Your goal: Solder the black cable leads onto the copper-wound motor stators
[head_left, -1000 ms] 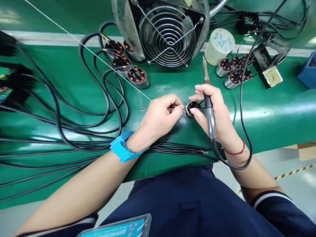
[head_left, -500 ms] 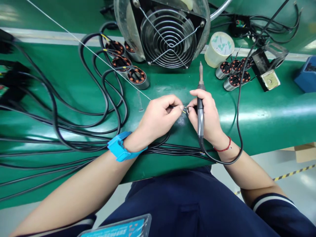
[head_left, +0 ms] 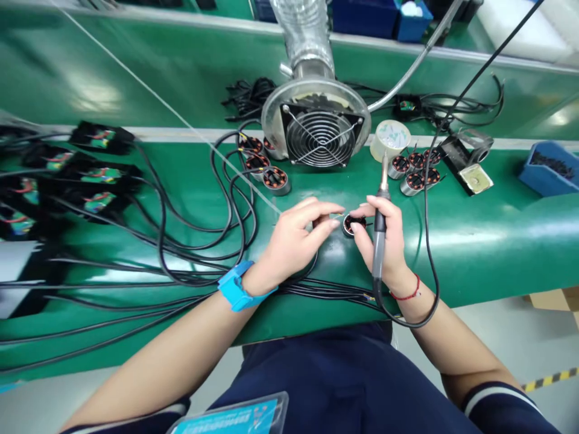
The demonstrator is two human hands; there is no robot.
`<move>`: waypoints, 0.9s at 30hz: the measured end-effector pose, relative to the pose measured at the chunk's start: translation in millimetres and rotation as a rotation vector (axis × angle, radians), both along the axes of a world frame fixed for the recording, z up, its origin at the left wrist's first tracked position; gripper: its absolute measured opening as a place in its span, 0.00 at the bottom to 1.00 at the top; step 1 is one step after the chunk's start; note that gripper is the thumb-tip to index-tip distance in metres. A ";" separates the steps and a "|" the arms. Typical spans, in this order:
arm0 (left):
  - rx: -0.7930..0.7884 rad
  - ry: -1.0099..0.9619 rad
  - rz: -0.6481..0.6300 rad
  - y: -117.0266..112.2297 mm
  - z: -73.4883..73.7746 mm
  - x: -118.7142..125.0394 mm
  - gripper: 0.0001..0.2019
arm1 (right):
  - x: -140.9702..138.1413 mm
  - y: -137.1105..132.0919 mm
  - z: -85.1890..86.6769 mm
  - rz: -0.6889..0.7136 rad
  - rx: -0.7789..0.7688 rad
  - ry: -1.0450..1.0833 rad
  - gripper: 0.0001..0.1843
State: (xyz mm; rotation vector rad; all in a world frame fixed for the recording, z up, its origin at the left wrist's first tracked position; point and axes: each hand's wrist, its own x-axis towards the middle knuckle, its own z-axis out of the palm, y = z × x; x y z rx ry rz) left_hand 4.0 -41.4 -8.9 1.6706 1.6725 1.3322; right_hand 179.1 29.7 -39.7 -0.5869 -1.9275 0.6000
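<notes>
In my right hand (head_left: 389, 235) is a soldering iron (head_left: 379, 241), its bare tip pointing away from me. The thumb and forefinger of that hand also rest at a small round motor stator (head_left: 348, 226) with dark and copper-coloured windings on the green bench. Just left of it, my left hand (head_left: 301, 235) is curled, thumb and forefinger slightly apart beside fine wire ends (head_left: 339, 215). A thin pale wire (head_left: 181, 123) runs down from the upper left into this hand; its course through the palm is hidden. A blue band (head_left: 236, 286) circles the left wrist.
A fan (head_left: 322, 138) in a clear hood faces me. More stators (head_left: 277, 179) stand left of it, others (head_left: 418, 179) on the right near a tape roll (head_left: 389, 141) and iron stand (head_left: 476, 178). Black cables (head_left: 181, 280) cross leftward to open housings (head_left: 102, 175). At far right sits a blue bin (head_left: 552, 172).
My hands have drawn slightly apart, and the left thumb and forefinger have loosened. The stator between them now shows more. The head view has shifted, revealing more of the bench's back and left side.
</notes>
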 end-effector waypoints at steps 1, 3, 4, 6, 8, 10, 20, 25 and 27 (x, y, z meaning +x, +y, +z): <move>0.000 -0.023 -0.027 -1.2 3.2 2.1 0.07 | 0.2 -1.1 1.1 0.015 0.006 0.021 0.26; -0.009 -0.063 -0.068 -2.2 8.7 6.9 0.06 | 0.8 -3.0 3.2 0.045 -0.016 0.075 0.25; -0.013 -0.079 -0.095 -2.0 10.7 9.6 0.06 | 1.1 -3.8 4.2 0.059 -0.043 0.105 0.25; -0.021 -0.102 -0.159 -0.7 13.1 15.6 0.05 | 1.8 -5.2 6.2 0.086 -0.125 0.161 0.23; -0.033 -0.114 -0.208 1.2 13.4 22.1 0.05 | 2.9 -6.6 8.1 0.107 -0.215 0.210 0.23; -0.041 -0.103 -0.226 2.6 13.3 26.8 0.05 | 5.0 -7.3 9.9 0.114 -0.285 0.231 0.22; 0.100 0.304 0.635 17.9 40.5 -125.4 0.09 | 48.0 36.9 18.4 -0.398 -0.221 0.468 0.26; -0.278 0.401 0.611 86.5 20.2 -227.1 0.18 | 61.9 55.9 7.1 -0.562 -0.192 0.528 0.29; -0.400 0.480 0.562 118.8 7.1 -245.7 0.26 | 64.5 57.9 -1.6 -0.591 -0.205 0.493 0.28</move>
